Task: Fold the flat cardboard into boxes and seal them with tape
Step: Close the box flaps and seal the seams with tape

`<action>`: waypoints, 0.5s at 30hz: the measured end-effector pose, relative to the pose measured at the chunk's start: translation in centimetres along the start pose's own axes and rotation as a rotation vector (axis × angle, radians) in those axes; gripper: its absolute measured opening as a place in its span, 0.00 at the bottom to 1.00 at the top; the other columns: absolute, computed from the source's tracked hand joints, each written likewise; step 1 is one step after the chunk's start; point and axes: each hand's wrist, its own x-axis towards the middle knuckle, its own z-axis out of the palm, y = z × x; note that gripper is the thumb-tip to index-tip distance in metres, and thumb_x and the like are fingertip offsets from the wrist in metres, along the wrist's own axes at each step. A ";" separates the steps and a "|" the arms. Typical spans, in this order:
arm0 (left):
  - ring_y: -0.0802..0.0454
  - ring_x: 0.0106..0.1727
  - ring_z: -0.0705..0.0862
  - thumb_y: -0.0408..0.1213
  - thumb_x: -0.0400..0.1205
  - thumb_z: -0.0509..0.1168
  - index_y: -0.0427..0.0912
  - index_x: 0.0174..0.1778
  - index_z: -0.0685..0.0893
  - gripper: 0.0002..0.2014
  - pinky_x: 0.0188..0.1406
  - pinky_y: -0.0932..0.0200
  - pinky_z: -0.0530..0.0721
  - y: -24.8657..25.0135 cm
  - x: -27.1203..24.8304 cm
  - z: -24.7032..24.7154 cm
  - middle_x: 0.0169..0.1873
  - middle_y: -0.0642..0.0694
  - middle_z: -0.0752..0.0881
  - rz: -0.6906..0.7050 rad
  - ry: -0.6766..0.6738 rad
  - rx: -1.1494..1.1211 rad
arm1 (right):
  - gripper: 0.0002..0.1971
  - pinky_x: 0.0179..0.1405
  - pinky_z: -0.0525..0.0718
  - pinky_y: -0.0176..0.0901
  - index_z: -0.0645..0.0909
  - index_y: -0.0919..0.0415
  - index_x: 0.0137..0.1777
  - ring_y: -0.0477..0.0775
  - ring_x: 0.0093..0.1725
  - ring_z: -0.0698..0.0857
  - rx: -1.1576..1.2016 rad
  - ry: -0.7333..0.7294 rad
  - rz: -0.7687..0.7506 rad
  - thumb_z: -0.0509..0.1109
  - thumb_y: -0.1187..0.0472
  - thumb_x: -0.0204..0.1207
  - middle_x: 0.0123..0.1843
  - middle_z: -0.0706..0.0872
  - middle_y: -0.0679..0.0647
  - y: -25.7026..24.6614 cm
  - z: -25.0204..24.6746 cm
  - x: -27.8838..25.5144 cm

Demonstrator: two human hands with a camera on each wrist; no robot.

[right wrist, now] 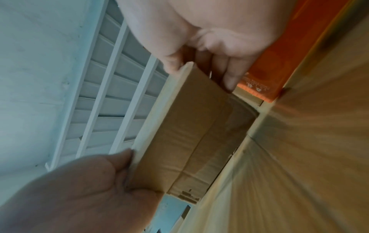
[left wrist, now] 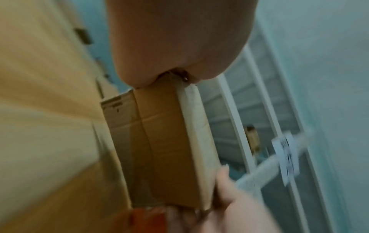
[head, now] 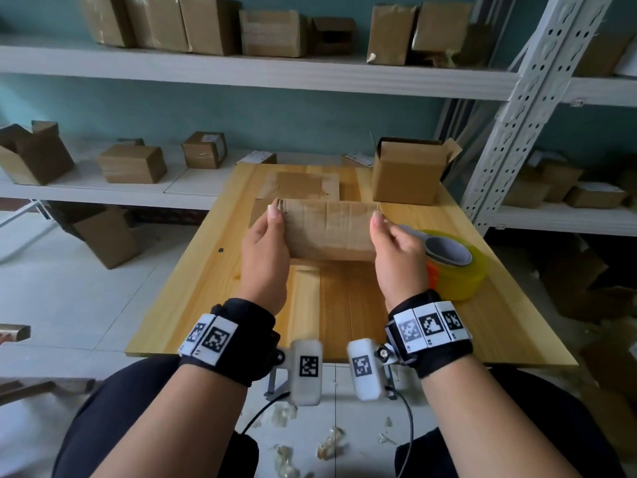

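A flat brown cardboard blank [head: 329, 229] is held upright above the wooden table [head: 193, 288], lower edge off the surface. My left hand [head: 267, 236] pinches its left end, thumb on the near face. My right hand [head: 396, 246] pinches its right end the same way. The left wrist view shows the cardboard [left wrist: 165, 141] edge-on between both hands, and the right wrist view shows the cardboard [right wrist: 179, 138] with my fingers [right wrist: 231, 74] curled behind its end. A yellow tape roll [head: 455, 267] with an orange dispenser sits just right of my right hand. More flat cardboard [head: 303, 184] lies behind.
An open-topped box [head: 406, 174] stands at the table's far right corner. White shelves [head: 241, 70] behind hold several folded boxes. A perforated metal upright [head: 537, 98] rises at the right. Boxes lie on the floor [head: 107, 239] to the left, and scraps of tape litter the floor by my knees.
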 end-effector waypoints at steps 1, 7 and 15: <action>0.55 0.56 0.89 0.52 0.96 0.57 0.46 0.55 0.92 0.21 0.66 0.53 0.87 0.2 -0.1 -0.2 0.53 0.50 0.93 -0.025 0.020 -0.059 | 0.15 0.53 0.85 0.30 0.90 0.44 0.55 0.31 0.49 0.88 0.003 -0.007 -0.022 0.63 0.41 0.90 0.45 0.93 0.39 -0.2 -0.2 0.1; 0.52 0.67 0.88 0.50 0.91 0.67 0.43 0.63 0.94 0.16 0.75 0.49 0.85 0.6 -0.2 -0.5 0.63 0.46 0.93 -0.028 0.084 -0.157 | 0.21 0.68 0.89 0.58 0.92 0.54 0.65 0.46 0.62 0.92 0.067 -0.018 -0.116 0.68 0.40 0.87 0.58 0.95 0.45 0.0 -1.1 0.4; 0.56 0.65 0.91 0.60 0.83 0.75 0.45 0.67 0.93 0.25 0.69 0.46 0.90 0.1 -0.6 -0.9 0.59 0.52 0.95 0.173 0.122 0.224 | 0.11 0.44 0.83 0.27 0.93 0.56 0.55 0.30 0.40 0.87 -0.025 0.012 -0.174 0.73 0.50 0.86 0.36 0.88 0.38 1.1 -0.4 -0.1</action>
